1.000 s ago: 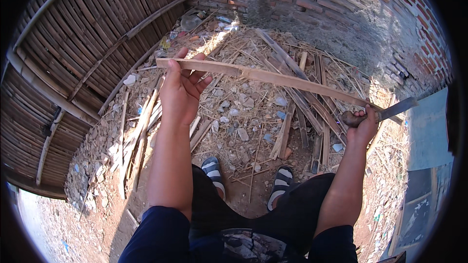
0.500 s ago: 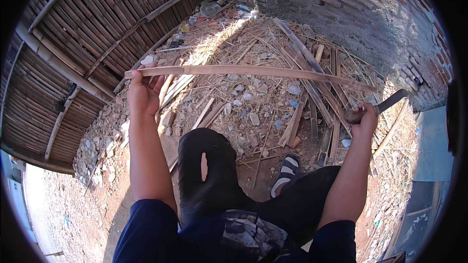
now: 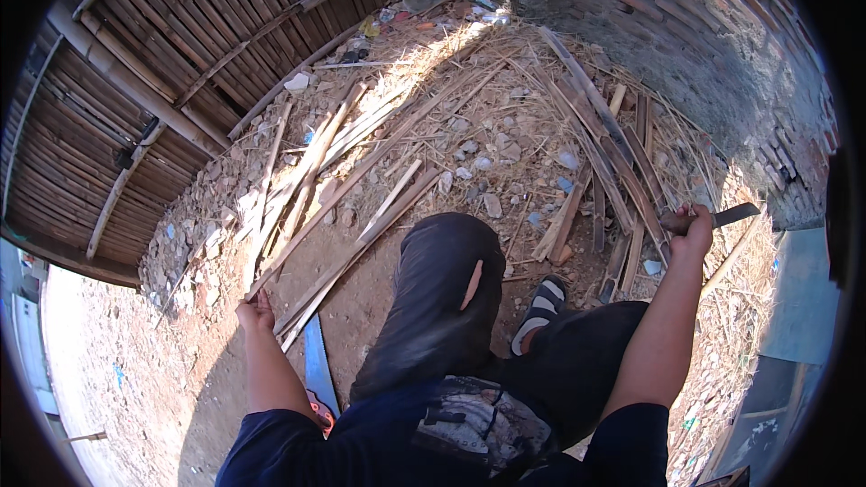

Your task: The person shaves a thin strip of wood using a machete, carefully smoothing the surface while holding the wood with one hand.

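My left hand point(image 3: 256, 313) is low on the left, its fingers closed around the near end of a long thin bamboo strip point(image 3: 311, 225). The strip slants away to the upper right, over other strips on the ground. Out to the right, my right hand point(image 3: 693, 233) grips a large knife by its handle, the dark blade point(image 3: 735, 214) pointing right. Beside my left forearm a handsaw point(image 3: 317, 356) with a blue blade and orange handle lies on the dirt, its handle partly covered by my sleeve.
Bamboo pieces point(image 3: 606, 144) are heaped right of centre, amid straw and rubble. More strips point(image 3: 334, 149) lie on the left. A slatted bamboo wall point(image 3: 244, 27) rises on the left, a brick wall point(image 3: 686, 45) at the back right. My sandalled foot point(image 3: 539, 311) is near the heap.
My left hand has come down and nearer with the strip, which now slants away instead of spanning across. My right hand has shifted slightly, still gripping the knife. The saw has come into sight.
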`<state>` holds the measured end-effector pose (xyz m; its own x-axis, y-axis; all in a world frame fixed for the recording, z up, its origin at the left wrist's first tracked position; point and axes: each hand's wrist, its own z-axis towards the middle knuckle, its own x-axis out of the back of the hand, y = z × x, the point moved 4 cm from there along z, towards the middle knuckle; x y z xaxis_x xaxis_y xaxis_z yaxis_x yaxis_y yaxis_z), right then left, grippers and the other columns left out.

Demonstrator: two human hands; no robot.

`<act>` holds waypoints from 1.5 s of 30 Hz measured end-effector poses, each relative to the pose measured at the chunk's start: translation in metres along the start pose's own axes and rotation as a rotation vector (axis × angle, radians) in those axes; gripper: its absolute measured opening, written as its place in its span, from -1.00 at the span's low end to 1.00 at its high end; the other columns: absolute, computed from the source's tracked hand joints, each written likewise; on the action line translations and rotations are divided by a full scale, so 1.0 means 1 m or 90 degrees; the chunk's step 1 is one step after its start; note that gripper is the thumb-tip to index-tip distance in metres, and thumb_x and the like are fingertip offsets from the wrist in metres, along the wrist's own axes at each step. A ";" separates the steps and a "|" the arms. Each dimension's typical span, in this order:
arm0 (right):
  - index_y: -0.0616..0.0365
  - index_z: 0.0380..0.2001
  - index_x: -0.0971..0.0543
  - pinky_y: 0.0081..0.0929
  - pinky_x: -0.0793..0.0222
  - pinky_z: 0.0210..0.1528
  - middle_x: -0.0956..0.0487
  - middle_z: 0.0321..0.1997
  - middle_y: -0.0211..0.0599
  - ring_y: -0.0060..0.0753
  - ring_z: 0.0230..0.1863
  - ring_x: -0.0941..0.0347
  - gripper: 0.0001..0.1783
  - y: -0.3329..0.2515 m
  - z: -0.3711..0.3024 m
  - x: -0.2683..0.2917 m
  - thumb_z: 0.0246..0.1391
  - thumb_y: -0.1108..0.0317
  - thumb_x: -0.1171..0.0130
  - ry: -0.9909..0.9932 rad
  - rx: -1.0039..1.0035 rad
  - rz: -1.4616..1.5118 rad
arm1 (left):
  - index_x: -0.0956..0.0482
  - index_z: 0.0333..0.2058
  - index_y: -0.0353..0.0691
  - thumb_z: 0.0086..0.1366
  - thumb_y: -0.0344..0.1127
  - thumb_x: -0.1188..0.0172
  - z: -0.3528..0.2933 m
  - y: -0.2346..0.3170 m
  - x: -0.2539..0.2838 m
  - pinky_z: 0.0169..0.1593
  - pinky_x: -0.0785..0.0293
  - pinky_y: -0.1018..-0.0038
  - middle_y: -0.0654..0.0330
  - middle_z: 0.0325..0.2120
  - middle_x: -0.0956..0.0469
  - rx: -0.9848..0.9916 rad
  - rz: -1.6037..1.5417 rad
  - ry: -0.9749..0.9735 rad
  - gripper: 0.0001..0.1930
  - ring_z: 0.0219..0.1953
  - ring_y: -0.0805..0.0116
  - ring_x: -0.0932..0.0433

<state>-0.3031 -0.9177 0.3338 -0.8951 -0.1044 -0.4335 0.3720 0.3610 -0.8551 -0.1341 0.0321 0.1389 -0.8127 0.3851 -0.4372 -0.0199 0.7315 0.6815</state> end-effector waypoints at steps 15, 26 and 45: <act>0.15 -0.16 -0.41 -0.29 -0.41 -0.14 -0.46 -0.23 -0.27 -0.33 -0.25 -0.38 -0.72 0.022 -0.012 -0.038 0.06 0.34 -0.16 -0.082 0.000 -0.187 | -0.18 0.30 -0.26 0.15 0.09 -0.32 -0.015 -0.090 0.033 0.36 -0.14 0.05 -0.24 0.30 -0.15 -0.447 1.193 -0.024 -0.13 0.35 -0.17 -0.17; -0.03 -0.16 -0.44 -0.63 -0.33 -0.28 -0.53 -0.12 -0.56 -0.63 -0.20 -0.40 -0.75 0.012 -0.051 -0.041 0.14 0.26 -0.25 -0.098 -0.023 -0.442 | -0.10 0.36 -0.06 0.05 0.16 -0.41 0.037 -0.156 -0.080 0.37 -0.11 0.00 -0.03 0.35 -0.14 -0.331 1.431 -0.406 0.00 0.38 -0.06 -0.15; 0.04 -0.26 -0.46 -0.72 -0.36 -0.46 -0.49 -0.35 -0.51 -0.64 -0.41 -0.43 -0.83 0.046 -0.066 -0.011 0.13 0.31 -0.21 -0.017 -0.097 -0.566 | -0.15 0.36 -0.09 0.17 0.19 -0.30 0.185 -0.102 -0.076 0.33 -0.20 0.05 -0.09 0.34 -0.12 -0.351 1.330 -0.096 -0.10 0.39 -0.06 -0.12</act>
<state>-0.2922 -0.8389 0.3180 -0.8302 -0.4245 0.3614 -0.4928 0.2555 -0.8318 0.0371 0.0324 -0.0054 0.1668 0.2447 0.9551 0.4538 -0.8791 0.1459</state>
